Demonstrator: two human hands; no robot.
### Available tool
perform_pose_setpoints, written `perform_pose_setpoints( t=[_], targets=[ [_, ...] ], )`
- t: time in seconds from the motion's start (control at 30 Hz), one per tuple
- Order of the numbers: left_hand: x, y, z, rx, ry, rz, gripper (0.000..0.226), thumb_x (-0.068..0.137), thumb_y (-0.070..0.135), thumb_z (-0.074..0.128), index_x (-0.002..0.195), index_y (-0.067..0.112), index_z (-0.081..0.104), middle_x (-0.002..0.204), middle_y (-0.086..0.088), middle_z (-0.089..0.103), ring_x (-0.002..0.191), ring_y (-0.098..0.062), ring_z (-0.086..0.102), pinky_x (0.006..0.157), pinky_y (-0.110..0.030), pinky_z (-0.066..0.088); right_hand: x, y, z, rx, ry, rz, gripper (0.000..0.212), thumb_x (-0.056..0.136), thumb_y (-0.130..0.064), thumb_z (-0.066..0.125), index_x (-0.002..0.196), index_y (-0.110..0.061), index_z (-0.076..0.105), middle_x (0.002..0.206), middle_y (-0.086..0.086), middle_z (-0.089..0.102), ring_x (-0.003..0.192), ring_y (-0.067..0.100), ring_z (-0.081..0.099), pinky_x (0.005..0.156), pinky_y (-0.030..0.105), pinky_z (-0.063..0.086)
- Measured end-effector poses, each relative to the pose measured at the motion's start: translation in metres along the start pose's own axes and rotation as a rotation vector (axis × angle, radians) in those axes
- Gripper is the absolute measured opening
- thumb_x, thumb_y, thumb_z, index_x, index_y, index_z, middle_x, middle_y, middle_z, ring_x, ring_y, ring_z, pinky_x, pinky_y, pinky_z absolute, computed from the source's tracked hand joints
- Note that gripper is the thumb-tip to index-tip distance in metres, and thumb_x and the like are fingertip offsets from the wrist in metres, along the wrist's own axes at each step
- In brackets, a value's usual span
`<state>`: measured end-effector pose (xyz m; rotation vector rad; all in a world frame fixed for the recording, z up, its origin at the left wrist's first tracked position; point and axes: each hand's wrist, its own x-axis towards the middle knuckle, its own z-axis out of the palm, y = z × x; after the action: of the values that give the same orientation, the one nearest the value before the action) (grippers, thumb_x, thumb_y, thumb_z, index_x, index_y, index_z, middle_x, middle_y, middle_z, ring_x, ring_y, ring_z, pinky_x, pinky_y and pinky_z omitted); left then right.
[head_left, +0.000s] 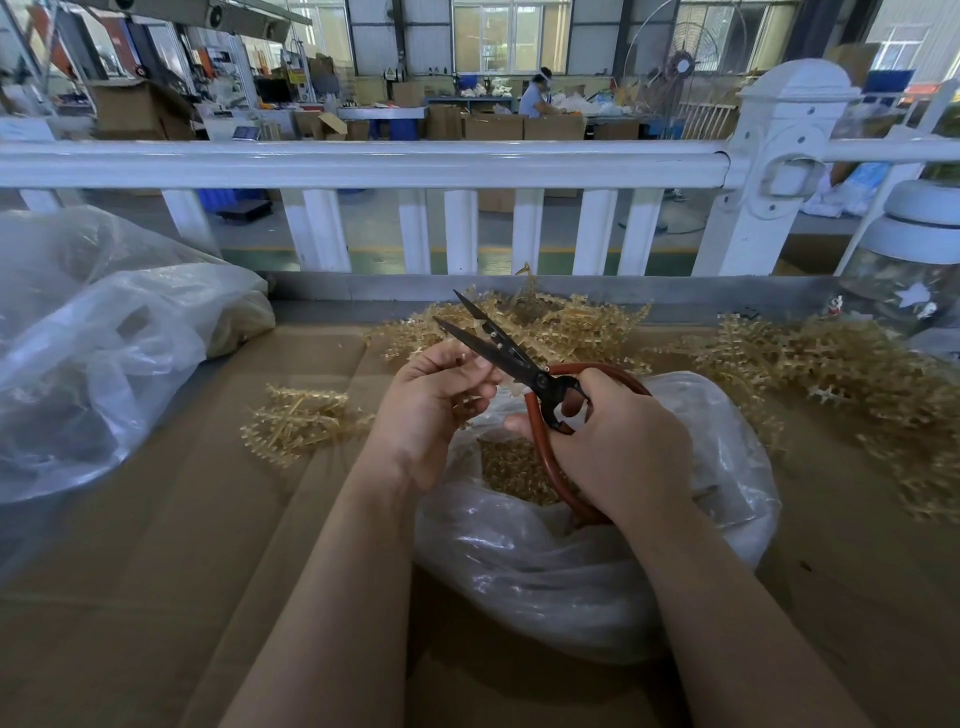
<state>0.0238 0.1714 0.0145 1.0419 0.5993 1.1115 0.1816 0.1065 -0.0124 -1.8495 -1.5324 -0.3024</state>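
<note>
From the head view, I am trimming a small tan plastic sprig (466, 402) over the open clear plastic bag (571, 571) that lies on the cardboard-covered table (156, 571). To do this cut well, I judge that the sprig should sit deep between the blades, near the pivot where the bite is strongest. My fingertips should be clear of the edge. The cut should happen above the mouth of the bag, so the snipped bits drop among the tan pieces already inside and do not scatter.

My left hand (431, 410) is curled, its fingers (470, 371) pinching the sprig right against the lower blade. The sprig is mostly hidden in that pinch, and only small tan ends show. My right hand (618, 447) is wrapped round the red-orange loop handles of the big black-bladed scissors (514, 358), thumb through the upper loop, the other fingers closed on the lower one. The blades stand apart in a narrow V, tips pointing up and away to the left.

Heaps of uncut tan branched sprigs (857, 374) lie behind and to the right. A smaller clump (306, 421) lies just left of my left wrist.
</note>
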Motion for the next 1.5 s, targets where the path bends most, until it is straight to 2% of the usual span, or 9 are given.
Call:
perform_pose_setpoints(
  t=[0.13, 0.3, 0.4, 0.57, 0.83, 0.97, 1.07, 1.27, 1.5],
  targets=[
    [-0.0005, -0.0002, 0.0, -0.014, -0.022, -0.007, 0.007, 0.072, 0.008, 0.065, 0.074, 0.012, 0.061, 0.068, -0.003, 0.066, 0.059, -0.01, 0.058, 0.061, -0.019, 0.046, -0.0008, -0.0008, -0.0016, 0.023, 0.011, -0.005, 0.05, 0.079, -0.071, 0.068, 0.07, -0.027, 0.045, 0.055, -0.016, 0.046, 0.052, 0.004, 0.045, 0.046, 0.021, 0.035],
    [-0.0001, -0.0006, -0.0013, 0.004, -0.044, -0.009, 0.007, 0.072, 0.011, 0.066, 0.071, 0.017, 0.062, 0.069, -0.001, 0.066, 0.061, -0.008, 0.058, 0.059, -0.018, 0.045, -0.0007, -0.002, -0.0027, 0.053, -0.001, -0.006, 0.055, 0.076, -0.08, 0.057, 0.072, -0.026, 0.051, 0.058, -0.016, 0.051, 0.053, 0.007, 0.051, 0.049, 0.023, 0.043],
    [0.0004, -0.0009, -0.0027, 0.009, -0.056, -0.004, 0.006, 0.072, 0.011, 0.067, 0.071, 0.017, 0.064, 0.07, -0.001, 0.066, 0.061, -0.009, 0.057, 0.058, -0.018, 0.044, -0.0008, -0.0021, -0.0011, 0.054, 0.007, 0.0, 0.051, 0.078, -0.075, 0.064, 0.073, -0.025, 0.053, 0.06, -0.015, 0.053, 0.055, 0.009, 0.052, 0.051, 0.027, 0.048],
    [-0.001, 0.0, -0.0026, 0.024, -0.095, -0.007, 0.007, 0.072, 0.01, 0.067, 0.071, 0.017, 0.066, 0.071, -0.003, 0.067, 0.063, -0.01, 0.057, 0.061, -0.02, 0.044, -0.002, -0.0016, -0.0004, 0.077, 0.004, -0.01, 0.066, 0.072, -0.086, 0.048, 0.073, -0.02, 0.054, 0.058, -0.011, 0.054, 0.054, 0.01, 0.053, 0.052, 0.032, 0.052],
    [-0.0042, 0.0023, -0.0011, 0.112, -0.058, 0.028, 0.004, 0.078, 0.017, 0.068, 0.076, 0.02, 0.067, 0.07, 0.0, 0.067, 0.062, -0.01, 0.056, 0.06, -0.02, 0.045, -0.002, -0.0006, -0.0011, 0.069, 0.008, 0.003, 0.06, 0.071, -0.087, 0.05, 0.067, -0.026, 0.047, 0.054, -0.018, 0.044, 0.051, -0.002, 0.042, 0.045, 0.017, 0.029],
    [-0.0035, 0.0018, 0.0008, 0.147, -0.005, 0.094, 0.022, 0.092, 0.004, 0.061, 0.075, 0.016, 0.069, 0.068, 0.001, 0.068, 0.06, -0.009, 0.053, 0.062, -0.021, 0.043, -0.0017, -0.0006, -0.0006, 0.084, -0.009, 0.013, 0.069, 0.065, -0.094, 0.034, 0.069, -0.027, 0.05, 0.055, -0.018, 0.047, 0.053, -0.005, 0.043, 0.046, 0.017, 0.031],
    [-0.0051, 0.0034, 0.0023, 0.138, -0.035, 0.101, 0.033, 0.092, 0.008, 0.06, 0.065, 0.023, 0.071, 0.064, 0.003, 0.065, 0.063, -0.009, 0.053, 0.064, -0.021, 0.042, -0.0025, -0.0005, 0.0011, 0.119, -0.027, 0.02, 0.071, 0.064, -0.096, 0.033, 0.072, -0.028, 0.052, 0.057, -0.02, 0.047, 0.055, -0.005, 0.045, 0.048, 0.018, 0.034],
    [-0.0049, 0.0047, 0.0021, 0.139, -0.078, 0.089, 0.028, 0.087, 0.014, 0.063, 0.062, 0.025, 0.07, 0.066, 0.006, 0.064, 0.066, -0.008, 0.051, 0.065, -0.022, 0.038, -0.0014, -0.0021, -0.0022, 0.103, 0.004, 0.01, 0.066, 0.066, -0.094, 0.033, 0.072, -0.03, 0.048, 0.058, -0.025, 0.039, 0.055, -0.01, 0.038, 0.048, 0.015, 0.028],
    [-0.007, 0.0039, 0.0023, 0.172, -0.059, 0.097, 0.024, 0.082, 0.02, 0.065, 0.059, 0.024, 0.07, 0.065, 0.006, 0.062, 0.063, -0.008, 0.048, 0.064, -0.022, 0.038, -0.0018, -0.003, -0.004, 0.08, 0.023, 0.001, 0.068, 0.068, -0.093, 0.035, 0.07, -0.027, 0.051, 0.057, -0.019, 0.047, 0.054, -0.006, 0.042, 0.046, 0.015, 0.026]
  ],
)
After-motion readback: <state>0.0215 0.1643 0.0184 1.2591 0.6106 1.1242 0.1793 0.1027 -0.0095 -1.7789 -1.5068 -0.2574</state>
